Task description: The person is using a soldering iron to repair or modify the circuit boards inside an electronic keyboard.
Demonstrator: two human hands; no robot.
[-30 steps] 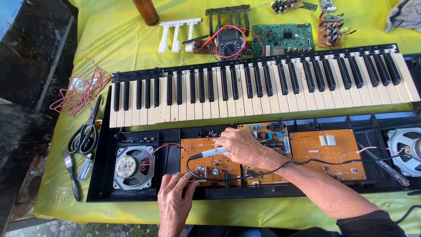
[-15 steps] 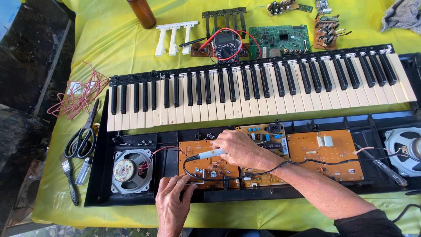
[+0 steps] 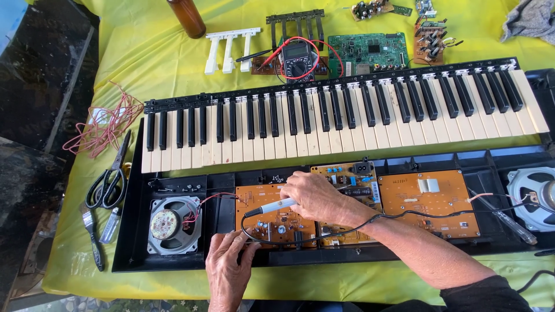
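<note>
Yellow cloth covers the surface (image 3: 144, 63), and an opened black keyboard case (image 3: 130, 231) lies across it with its row of black and white keys (image 3: 347, 124) lifted toward the far side.

Seen from the head camera, the right hand (image 3: 315, 196) is closed around a white soldering iron (image 3: 274, 206); this grip holds the tool like a pen, its tip pointing left and down onto the orange circuit board (image 3: 277, 222) directly beneath. A black cord (image 3: 324, 231) loops from the iron under the right wrist. The left hand (image 3: 226, 271) rests at the near edge of the case, just below and left of that grip, fingers curled and pinched at the board's edge; what they hold, if anything, cannot be made out.

Left of the left hand sits a round speaker (image 3: 167, 224) with red wires. Right of the right hand lies a second orange board (image 3: 430, 202), and beyond it another speaker (image 3: 535, 196). Far left of both hands are scissors (image 3: 110, 179) and a tangle of pink wire (image 3: 107, 124). Beyond the keys, well away from the grip, stand a multimeter (image 3: 296, 58), a green board (image 3: 367, 52) and a brown bottle (image 3: 186, 17).
</note>
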